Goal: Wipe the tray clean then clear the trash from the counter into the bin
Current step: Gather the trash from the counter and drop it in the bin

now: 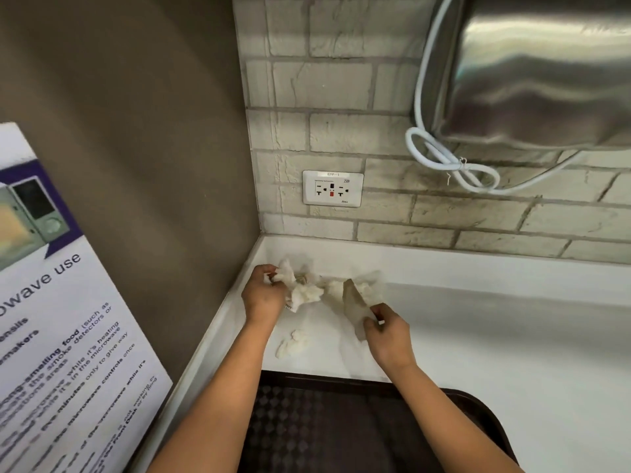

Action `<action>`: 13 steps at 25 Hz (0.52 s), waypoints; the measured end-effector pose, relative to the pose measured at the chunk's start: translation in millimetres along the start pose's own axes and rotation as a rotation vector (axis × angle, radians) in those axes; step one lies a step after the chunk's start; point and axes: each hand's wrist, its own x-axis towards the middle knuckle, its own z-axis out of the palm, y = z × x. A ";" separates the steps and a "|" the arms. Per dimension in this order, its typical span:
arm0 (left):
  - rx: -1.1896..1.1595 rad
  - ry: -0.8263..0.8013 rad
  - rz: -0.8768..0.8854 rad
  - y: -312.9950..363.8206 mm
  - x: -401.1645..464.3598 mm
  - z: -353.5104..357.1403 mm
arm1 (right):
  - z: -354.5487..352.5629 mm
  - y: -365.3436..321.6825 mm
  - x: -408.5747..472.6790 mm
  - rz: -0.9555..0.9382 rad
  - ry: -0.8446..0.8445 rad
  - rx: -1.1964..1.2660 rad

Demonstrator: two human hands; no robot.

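A dark brown textured tray lies at the counter's near edge, under my forearms. In the back left corner of the white counter, my left hand grips a bunch of crumpled white tissue. My right hand pinches a flat tan paper piece that stands tilted beside more crumpled tissue. One small tissue wad lies loose on the counter between my hands and the tray. No bin is in view.
A brick wall with a white power socket backs the counter. A steel appliance with a looped white cord hangs at upper right. A microwave-use poster is on the brown side wall at left.
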 end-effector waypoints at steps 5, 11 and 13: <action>-0.298 -0.211 -0.042 18.8 -30.8 -9.4 | -32.6 -5.5 -26.1 -0.030 0.079 0.028; -0.504 -0.462 -0.147 57.8 -99.0 -18.8 | -80.2 -12.7 -71.9 -0.006 0.227 0.077; -0.519 -0.513 -0.167 67.2 -124.0 -21.5 | -98.1 -15.0 -95.3 -0.016 0.295 0.083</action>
